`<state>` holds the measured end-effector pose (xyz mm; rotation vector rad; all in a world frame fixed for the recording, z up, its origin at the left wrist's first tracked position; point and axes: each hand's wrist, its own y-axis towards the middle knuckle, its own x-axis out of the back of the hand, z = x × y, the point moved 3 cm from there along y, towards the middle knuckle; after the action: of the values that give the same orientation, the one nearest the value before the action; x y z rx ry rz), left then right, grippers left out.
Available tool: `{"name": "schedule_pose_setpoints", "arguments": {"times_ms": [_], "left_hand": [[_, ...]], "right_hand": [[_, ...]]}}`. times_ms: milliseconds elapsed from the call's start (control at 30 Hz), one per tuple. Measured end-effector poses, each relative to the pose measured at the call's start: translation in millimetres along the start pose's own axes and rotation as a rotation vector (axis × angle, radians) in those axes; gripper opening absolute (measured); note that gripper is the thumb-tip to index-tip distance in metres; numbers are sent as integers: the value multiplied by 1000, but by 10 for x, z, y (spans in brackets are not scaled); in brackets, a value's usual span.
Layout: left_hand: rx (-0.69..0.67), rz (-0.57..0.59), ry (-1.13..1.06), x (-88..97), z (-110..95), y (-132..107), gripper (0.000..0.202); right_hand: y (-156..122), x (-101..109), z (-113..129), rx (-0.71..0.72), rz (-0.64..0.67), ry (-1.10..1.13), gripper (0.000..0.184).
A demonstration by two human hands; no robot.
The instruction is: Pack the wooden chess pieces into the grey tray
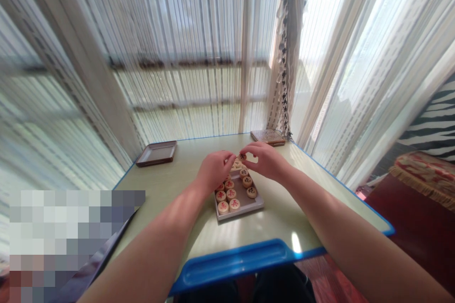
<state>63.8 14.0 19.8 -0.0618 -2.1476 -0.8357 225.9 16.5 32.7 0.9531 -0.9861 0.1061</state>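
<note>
A shallow grey tray (256, 204) in the middle of the small table holds several round wooden chess pieces (231, 194) with red or dark characters. My left hand (214, 169) is curled over the tray's far left part, fingers bent down onto the pieces. My right hand (267, 158) reaches in from the right, and its thumb and fingers pinch a round piece (242, 156) at the tray's far end. The two hands nearly meet above the far row.
The pale table (177, 184) has a blue rim (234, 260) with a groove at the near edge. A brown tray lid (157, 153) lies at the far left, a patterned flat box (268, 136) at the far right. Sheer curtains surround the table; a red cushioned seat (423, 175) stands right.
</note>
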Motion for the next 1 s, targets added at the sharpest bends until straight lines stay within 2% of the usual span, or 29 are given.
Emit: {"name": "schedule_pose_setpoints", "arguments": {"times_ms": [100,200,267,333,433,500,600,667,767,900,1000], "left_hand": [[-26,-50,102,56,4,17,30],[-39,-59,97,77,1,32,27],[-56,-49,92,62,-23,30,27],[-78,-30,101,33,-59,17,27],[-95,14,125,4,-95,-9,26],[-85,24,130,13,-91,-19,27],[-60,3,125,43,-60,-19,29],[-50,7,119,40,-37,-18,28],[-55,51,129,2,-8,-27,27],[-91,81,154,-26,19,-45,26],[-121,113,161,-33,13,-51,24]], "right_hand": [[-17,116,24,-60,67,-35,18],[-67,235,142,-189,160,60,20],[-110,291,230,-224,159,108,21],[-148,300,256,-200,109,115,20],[-201,217,113,-172,7,127,21],[-243,135,-62,-239,-61,148,27],[-318,32,-227,-352,-47,195,30],[-370,19,-194,-334,-19,217,33],[-449,48,7,-227,77,226,40],[-511,105,249,-142,215,232,25],[-513,135,294,-149,255,244,21]]}}
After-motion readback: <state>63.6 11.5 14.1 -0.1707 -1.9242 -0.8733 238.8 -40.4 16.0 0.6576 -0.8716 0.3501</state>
